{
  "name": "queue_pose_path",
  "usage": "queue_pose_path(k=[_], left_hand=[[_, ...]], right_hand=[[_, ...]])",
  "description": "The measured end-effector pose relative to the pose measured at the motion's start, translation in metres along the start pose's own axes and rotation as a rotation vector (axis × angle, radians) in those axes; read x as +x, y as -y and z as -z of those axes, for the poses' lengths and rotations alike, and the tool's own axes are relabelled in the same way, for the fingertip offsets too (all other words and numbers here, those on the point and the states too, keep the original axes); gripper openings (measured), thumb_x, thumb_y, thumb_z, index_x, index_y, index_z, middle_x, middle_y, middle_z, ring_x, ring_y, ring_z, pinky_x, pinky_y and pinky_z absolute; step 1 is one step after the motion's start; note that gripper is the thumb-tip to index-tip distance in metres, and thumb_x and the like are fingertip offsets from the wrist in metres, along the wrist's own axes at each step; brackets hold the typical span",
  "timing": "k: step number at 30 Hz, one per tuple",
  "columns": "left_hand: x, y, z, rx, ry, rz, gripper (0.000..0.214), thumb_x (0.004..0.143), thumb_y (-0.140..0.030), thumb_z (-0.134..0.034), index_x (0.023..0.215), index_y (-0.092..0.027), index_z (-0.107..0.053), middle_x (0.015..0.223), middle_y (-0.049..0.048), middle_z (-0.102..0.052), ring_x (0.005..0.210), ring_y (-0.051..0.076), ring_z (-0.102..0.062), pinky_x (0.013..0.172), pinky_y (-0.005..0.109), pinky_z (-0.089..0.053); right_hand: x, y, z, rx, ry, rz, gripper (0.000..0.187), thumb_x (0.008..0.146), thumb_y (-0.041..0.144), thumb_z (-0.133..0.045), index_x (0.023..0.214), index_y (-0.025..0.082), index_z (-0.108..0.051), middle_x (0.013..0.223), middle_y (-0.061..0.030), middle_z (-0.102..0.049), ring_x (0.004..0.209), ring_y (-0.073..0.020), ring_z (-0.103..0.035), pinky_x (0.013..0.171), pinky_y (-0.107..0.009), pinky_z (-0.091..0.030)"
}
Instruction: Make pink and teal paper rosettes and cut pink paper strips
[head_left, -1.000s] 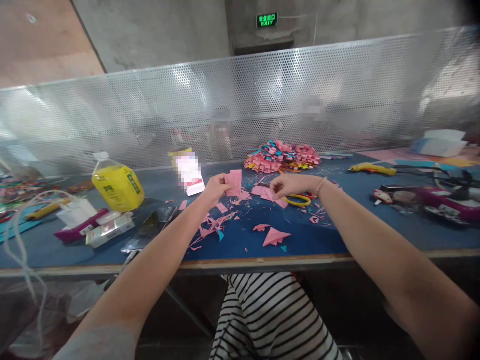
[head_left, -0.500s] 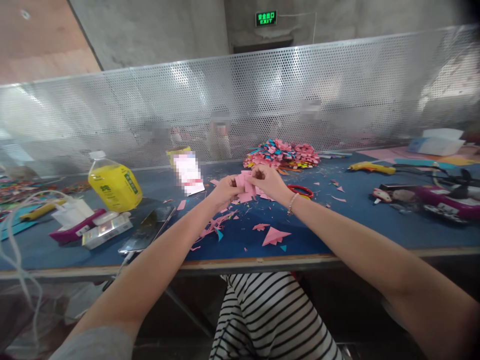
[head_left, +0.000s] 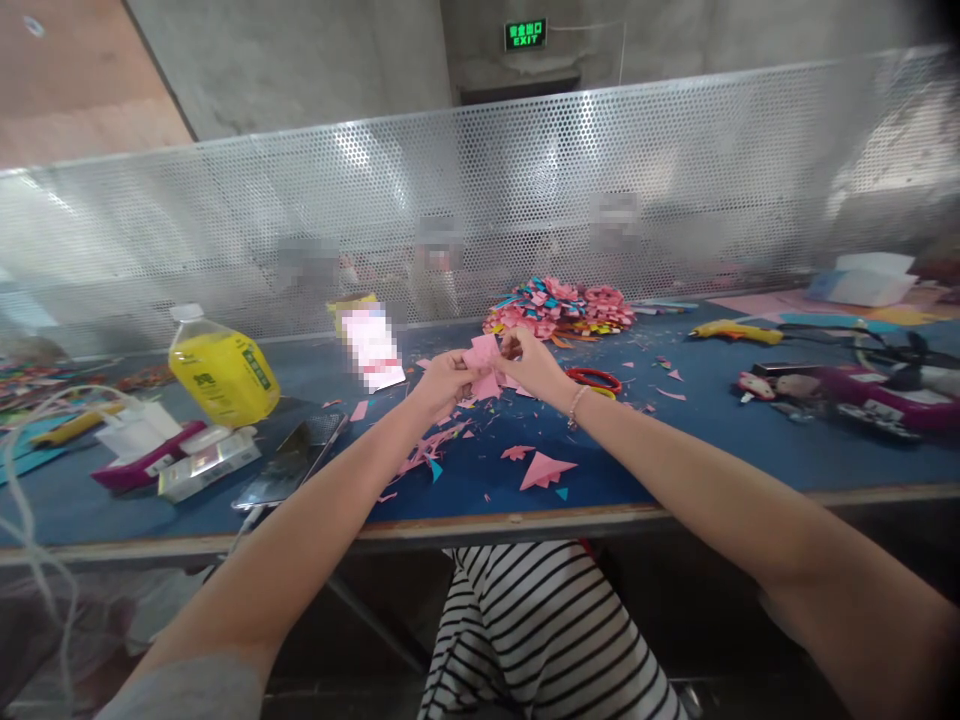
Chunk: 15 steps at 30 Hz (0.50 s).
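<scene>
Pink paper point(head_left: 481, 349), frame centre, partly covered: pinched in left hand point(head_left: 445, 382); right hand point(head_left: 535, 365) curled nearly closed at its edge, grip unclear. Red-and-yellow loops point(head_left: 619, 382), right of centre, partly hidden.

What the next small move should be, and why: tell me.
Probably crease the pink paper with the right hand: the left hand pinches it, the right is at its edge, and a folded pink paper piece lies nearby.

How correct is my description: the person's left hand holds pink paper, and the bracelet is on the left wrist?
One detail is wrong: the bracelet is on the right wrist, as the head view shows. The left hand does hold pink paper.
</scene>
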<state>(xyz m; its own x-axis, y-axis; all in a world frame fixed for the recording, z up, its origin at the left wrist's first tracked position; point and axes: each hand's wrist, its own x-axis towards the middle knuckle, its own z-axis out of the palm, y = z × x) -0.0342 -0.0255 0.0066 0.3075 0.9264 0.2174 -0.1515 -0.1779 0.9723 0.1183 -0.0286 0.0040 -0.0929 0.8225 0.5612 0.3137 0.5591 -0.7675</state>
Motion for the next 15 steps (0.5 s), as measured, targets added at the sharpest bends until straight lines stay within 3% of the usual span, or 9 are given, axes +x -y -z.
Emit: queue_pose_path(k=[2,5,7,10,15], left_hand=[[0.001,0.000,0.001,-0.015,-0.041,-0.035,0.025,0.051,-0.014,-0.075,0.071,-0.012,-0.059,0.057,-0.0020,-0.059,0.048,0.006,-0.053,0.049,0.020,-0.041],[0.001,-0.001,0.001,-0.029,-0.092,-0.072,0.023,0.050,-0.014,-0.075,0.065,-0.012,-0.057,0.056,-0.0021,-0.058,0.049,0.006,-0.053,0.051,0.020,-0.042],[0.001,-0.001,0.001,-0.019,-0.096,-0.079,0.025,0.049,-0.015,-0.076,0.066,-0.012,-0.058,0.057,-0.0018,-0.059,0.049,0.006,-0.052,0.051,0.020,-0.041],[0.003,-0.002,0.003,-0.016,-0.167,-0.106,0.027,0.047,-0.017,-0.076,0.068,-0.013,-0.059,0.056,-0.0030,-0.058,0.047,0.006,-0.049,0.049,0.020,-0.039],[0.005,-0.010,0.012,-0.110,-0.313,-0.154,0.030,0.044,-0.016,-0.077,0.064,-0.014,-0.055,0.052,-0.0060,-0.054,0.045,0.004,-0.045,0.047,0.018,-0.035]], right_hand=[[-0.001,0.000,-0.001,0.065,0.149,-0.132,0.018,0.075,0.031,-0.054,0.080,0.018,-0.043,0.077,-0.0005,-0.052,0.063,-0.0095,-0.051,0.057,-0.023,-0.043],[-0.004,-0.001,-0.004,0.012,0.381,-0.230,0.019,0.083,0.036,-0.045,0.077,0.018,-0.044,0.061,0.0025,-0.049,0.048,-0.0074,-0.046,0.045,-0.020,-0.037],[-0.004,-0.002,-0.006,-0.039,0.411,-0.255,0.023,0.084,0.036,-0.045,0.069,0.018,-0.042,0.049,0.0058,-0.040,0.040,-0.0053,-0.037,0.040,-0.019,-0.031],[-0.006,0.000,-0.004,0.100,0.457,-0.341,0.025,0.087,0.033,-0.039,0.066,0.018,-0.039,0.045,0.0090,-0.028,0.035,-0.0035,-0.024,0.035,-0.017,-0.021],[-0.005,0.004,0.010,0.234,0.620,-0.404,0.024,0.083,0.032,-0.043,0.063,0.019,-0.037,0.046,0.0099,-0.024,0.035,-0.0026,-0.017,0.034,-0.016,-0.014]])
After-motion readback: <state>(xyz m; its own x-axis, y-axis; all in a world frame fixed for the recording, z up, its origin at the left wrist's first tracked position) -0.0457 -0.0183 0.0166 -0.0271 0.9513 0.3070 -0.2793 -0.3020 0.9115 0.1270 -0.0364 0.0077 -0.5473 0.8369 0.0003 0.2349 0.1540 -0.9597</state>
